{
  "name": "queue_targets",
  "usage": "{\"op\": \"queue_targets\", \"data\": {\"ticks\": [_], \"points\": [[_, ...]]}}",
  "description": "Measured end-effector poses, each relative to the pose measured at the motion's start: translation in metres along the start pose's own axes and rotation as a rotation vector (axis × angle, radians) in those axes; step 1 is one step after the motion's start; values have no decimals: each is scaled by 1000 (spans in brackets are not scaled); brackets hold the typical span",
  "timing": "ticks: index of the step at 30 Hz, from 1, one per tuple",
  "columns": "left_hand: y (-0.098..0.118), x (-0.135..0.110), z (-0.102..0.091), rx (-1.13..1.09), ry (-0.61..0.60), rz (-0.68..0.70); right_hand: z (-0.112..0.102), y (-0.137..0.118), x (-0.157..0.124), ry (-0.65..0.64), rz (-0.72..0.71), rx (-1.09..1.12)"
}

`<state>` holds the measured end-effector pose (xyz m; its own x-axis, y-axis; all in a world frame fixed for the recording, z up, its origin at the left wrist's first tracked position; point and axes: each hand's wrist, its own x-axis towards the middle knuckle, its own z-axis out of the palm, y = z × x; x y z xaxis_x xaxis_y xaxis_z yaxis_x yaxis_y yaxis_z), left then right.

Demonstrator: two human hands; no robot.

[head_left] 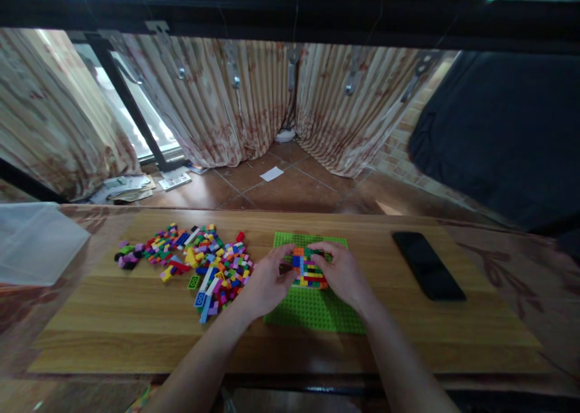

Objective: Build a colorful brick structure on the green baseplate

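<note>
A flat, multicoloured build of toy bricks (304,268) sits on the green studded baseplate (317,313). My left hand (270,280) grips the build's left edge, its thumb and forefinger curled against the bricks. From the other side, my right hand (341,274) has bent fingers on the upper right part of the same build. The fingertips hide some bricks along both edges, and whether a small loose brick is between them cannot be made out. To the left of the baseplate lies a spread heap of loose toy bricks (231,262) in many colours.
A black smartphone (428,266) lies on the wooden tabletop (136,334), right of the baseplate. At the far left stands a translucent white plastic bin (40,240). Beyond the table are a black metal bar (290,14), striped curtains (254,110) and papers (127,186) on the floor.
</note>
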<state>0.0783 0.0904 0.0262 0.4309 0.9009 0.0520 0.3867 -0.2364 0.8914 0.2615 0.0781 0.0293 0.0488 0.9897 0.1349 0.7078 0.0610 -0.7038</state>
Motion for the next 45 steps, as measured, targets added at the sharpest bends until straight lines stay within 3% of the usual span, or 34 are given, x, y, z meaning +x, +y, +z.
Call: {"op": "queue_targets", "data": {"ticks": [16,25,31,36,40,45], "points": [[-6,-1,6,74,17,42,-4,-2,6,-95,17,-96],[-5,-1,7,69,31,31,-2,2,4,-55,-11,-93],[-8,-1,6,31,18,28,-3,3,2,-65,-2,-2],[-2,-1,4,-43,-24,-11,-3,10,2,-77,69,233],[2,-2,3,-50,-12,-20,2,12,6,-1,153,415],[-1,-1,3,-1,-1,3,10,10,6,-16,147,438]]}}
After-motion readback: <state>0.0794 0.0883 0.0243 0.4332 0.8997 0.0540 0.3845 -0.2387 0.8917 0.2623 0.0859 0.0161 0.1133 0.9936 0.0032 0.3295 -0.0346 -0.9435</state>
